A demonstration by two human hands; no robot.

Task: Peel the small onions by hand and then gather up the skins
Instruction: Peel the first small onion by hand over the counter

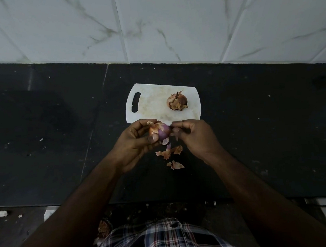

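A small onion (pixel 161 132) is held above the dark counter (pixel 255 126), just at the near edge of the cutting board (pixel 153 102). It is cradled in the left hand (pixel 138 142), whose fingers are curled closed around its 9 o'clock side, the thumb pressed against the purple flesh already laid bare; papery brown skin is still seen on the side nearest the palm. The onion is presumably braced this way so that it is kept from turning while the skin is pulled. At the onion's 3 o'clock side the right hand (pixel 194 135) is closed in a pinch, thumb and forefinger drawn together at the bulb's edge (what lies between them is too small to make out, though a strip of skin is the likely object). Both forearms are brought in from 6 o'clock and converge, wrists slightly bent inward.

Directly below the hands, toward 6 o'clock, loose skins (pixel 170 151) are scattered on the counter, with another scrap (pixel 175 165) a little nearer the body; they appear to have been left to fall for gathering afterwards. At 12 o'clock to 1 o'clock from the hands, a second onion (pixel 177 102), still in its skin, is resting on the right half of the board. Peeling is judged to be under way on the first bulb, gathering not yet begun.
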